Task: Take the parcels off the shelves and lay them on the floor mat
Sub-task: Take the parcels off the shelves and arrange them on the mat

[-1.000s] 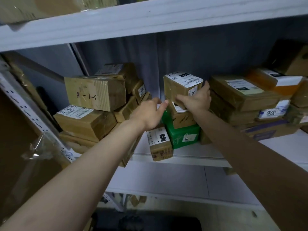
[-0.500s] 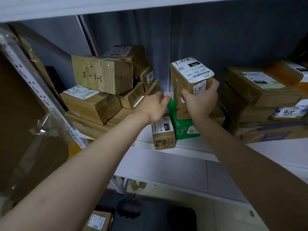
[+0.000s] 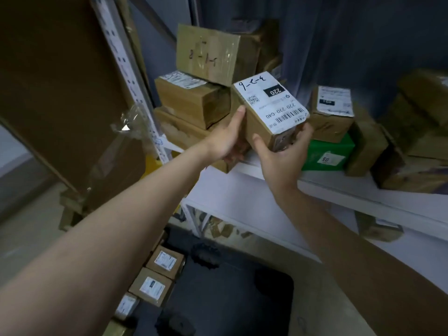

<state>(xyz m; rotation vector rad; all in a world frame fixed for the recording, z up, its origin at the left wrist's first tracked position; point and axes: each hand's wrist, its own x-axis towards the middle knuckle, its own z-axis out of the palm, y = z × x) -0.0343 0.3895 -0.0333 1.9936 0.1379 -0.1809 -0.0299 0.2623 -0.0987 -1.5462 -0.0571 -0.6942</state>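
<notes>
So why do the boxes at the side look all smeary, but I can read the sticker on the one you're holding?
Head view: the held parcel is sharp and catches light; the right-side boxes are dim, blurred and bent by the wide lens.

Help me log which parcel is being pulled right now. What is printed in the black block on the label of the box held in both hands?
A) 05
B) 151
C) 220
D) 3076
C: the white label on top of the held box, gripped between the left hand and right hand, shows 220 in its black block.
</notes>
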